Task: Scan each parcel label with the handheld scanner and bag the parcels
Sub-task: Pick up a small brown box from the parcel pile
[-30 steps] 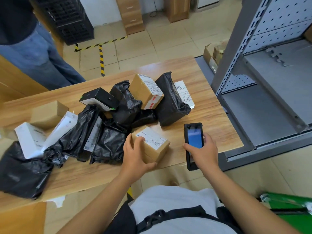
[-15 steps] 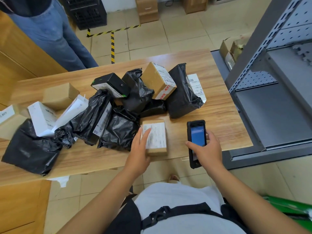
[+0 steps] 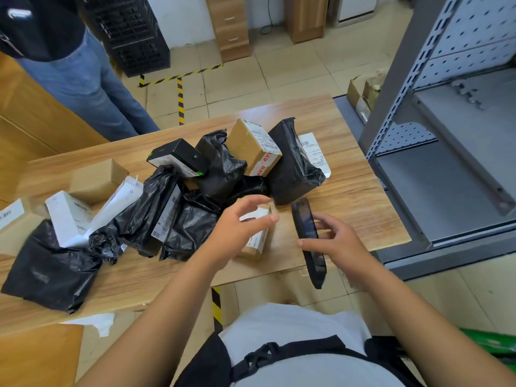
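Indoors, over the wooden table (image 3: pixel 352 194), right hand (image 3: pixel 344 247) grips scanner (image 3: pixel 305 228), left hand (image 3: pixel 235 233) loose, empty.

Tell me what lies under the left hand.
A small cardboard box with a white label, on the wooden table. The left hand hides much of the label and the box's left part.

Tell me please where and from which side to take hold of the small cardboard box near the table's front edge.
Grip the small cardboard box by its two long side faces, coming from above, where the left hand hovers. It lies flat, label up, so a hold on the sides leaves the label free for the handheld scanner in the right hand.
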Available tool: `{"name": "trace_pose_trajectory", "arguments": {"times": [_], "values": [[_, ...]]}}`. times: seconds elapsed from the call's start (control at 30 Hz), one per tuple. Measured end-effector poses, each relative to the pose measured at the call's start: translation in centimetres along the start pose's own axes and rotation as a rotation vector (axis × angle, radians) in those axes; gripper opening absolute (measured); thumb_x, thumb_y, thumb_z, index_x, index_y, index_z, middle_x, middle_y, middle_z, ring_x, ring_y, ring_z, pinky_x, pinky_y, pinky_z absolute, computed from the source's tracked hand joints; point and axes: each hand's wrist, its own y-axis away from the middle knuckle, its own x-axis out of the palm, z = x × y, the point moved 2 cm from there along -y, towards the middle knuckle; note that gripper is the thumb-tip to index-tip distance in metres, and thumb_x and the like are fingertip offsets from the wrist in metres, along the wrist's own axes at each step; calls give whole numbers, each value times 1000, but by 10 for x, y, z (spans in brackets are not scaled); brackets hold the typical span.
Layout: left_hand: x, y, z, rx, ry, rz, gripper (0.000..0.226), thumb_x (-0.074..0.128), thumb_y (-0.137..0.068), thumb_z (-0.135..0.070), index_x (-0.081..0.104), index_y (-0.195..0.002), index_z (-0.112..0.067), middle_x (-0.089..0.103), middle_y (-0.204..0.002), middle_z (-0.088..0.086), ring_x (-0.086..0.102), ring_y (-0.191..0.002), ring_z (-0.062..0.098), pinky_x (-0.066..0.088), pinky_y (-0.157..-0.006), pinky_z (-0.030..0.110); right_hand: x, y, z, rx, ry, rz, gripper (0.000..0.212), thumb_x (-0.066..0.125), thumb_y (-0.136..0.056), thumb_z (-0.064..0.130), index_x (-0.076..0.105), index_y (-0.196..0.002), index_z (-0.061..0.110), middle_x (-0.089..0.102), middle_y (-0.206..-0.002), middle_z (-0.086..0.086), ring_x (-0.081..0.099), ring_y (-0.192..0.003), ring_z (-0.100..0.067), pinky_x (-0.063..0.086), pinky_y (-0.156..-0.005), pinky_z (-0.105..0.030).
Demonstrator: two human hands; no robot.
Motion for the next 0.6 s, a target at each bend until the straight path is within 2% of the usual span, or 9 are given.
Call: {"name": "trace_pose_trajectory", "arguments": {"times": [0.07, 0.17, 0.27, 0.33, 0.4, 0.47, 0.6], "values": [[5, -4, -13, 19, 17, 110, 43, 78, -79, -47, 61, -118, -50, 59, -130, -21, 52, -122, -5, 44, -86, 17, 1, 5, 15, -28, -14, 138, 65, 92, -50, 35, 75, -113, 39, 73, -101, 8, 73, -77, -6, 57, -64, -21], [13, -5, -20, 20, 79, 192, 49, 80, -78, -42, 59, -123, -44, 59, -132, -15, 58, -116, -4, 51, -82, 14, 2, 11, 29, -39, -3, 269, 54, 88, -51, 38, 78, -103, 50, 74, -88, 21, 68, -75, -3, 58, -68, -22], [18, -5, -15, -22, 205, 173, 48, 83, -77, -34, 62, -120, -34, 62, -130, -1, 63, -116, 14, 53, -94, 31, 4, 15, 33, -29, 11, 330, 52, 85, -55, 41, 76, -104, 54, 71, -86, 27, 69, -77, -1, 56, -68, -18], [20, -5, -12, -32, 255, 142, 47, 83, -76, -30, 63, -118, -27, 64, -126, 6, 66, -112, 21, 55, -93, 36, 6, 17, 33, -23, 3, 327, 57, 85, -55, 43, 75, -110, 50, 72, -88, 24, 70, -78, 0, 54, -66, -15], [22, -5, -10, -24, 285, 128, 44, 84, -77, -25, 63, -116, -24, 65, -122, 8, 69, -104, 19, 57, -82, 28, 6, 19, 30, -9, -11, 311, 56, 85, -60, 40, 74, -114, 44, 73, -90, 21, 71, -82, 1, 55, -65, -14], [23, -4, -7, -18, 293, 128, 43, 85, -76, -26, 63, -114, -27, 64, -122, 8, 70, -100, 15, 57, -76, 23, 6, 21, 29, 2, -24, 308, 42, 83, -67, 35, 76, -105, 51, 74, -89, 22, 71, -87, 3, 55, -66, -13], [26, -7, 2, -37, 327, 144, 42, 78, -78, -44, 65, -116, -32, 65, -122, 2, 68, -108, 14, 55, -80, 22, 6, 23, 31, 16, -24, 292, 37, 83, -63, 40, 78, -97, 53, 74, -86, 25, 72, -86, 1, 56, -66, -17]]}}
